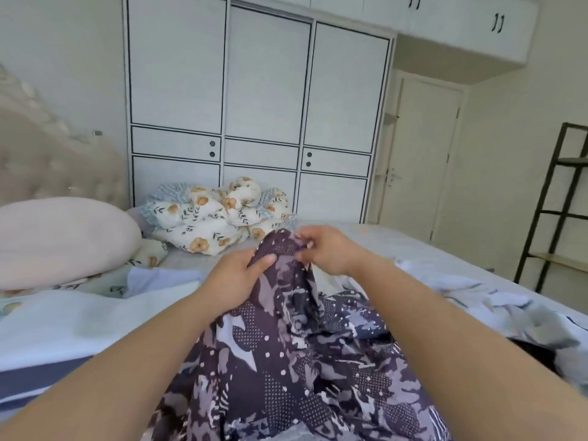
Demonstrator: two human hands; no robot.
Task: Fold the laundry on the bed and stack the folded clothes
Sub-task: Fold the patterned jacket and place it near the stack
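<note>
A dark purple patterned garment (299, 354) with white dots and pale patches hangs from my hands down toward the bottom of the view, above the bed (413, 246). My left hand (237, 278) grips its upper edge, thumb on top of the cloth. Just to the right, my right hand (324, 249) pinches the same top edge between curled fingers. The two hands are close together at the garment's highest point. Pale blue clothes (496, 303) lie crumpled on the bed to the right.
A floral quilt (219, 214) is bunched at the far side of the bed. A pink pillow (60, 240) lies at the left before a tufted headboard (47, 160). White wardrobes (264, 100) stand behind, a door (423, 160) and a black shelf frame (553, 205) to the right.
</note>
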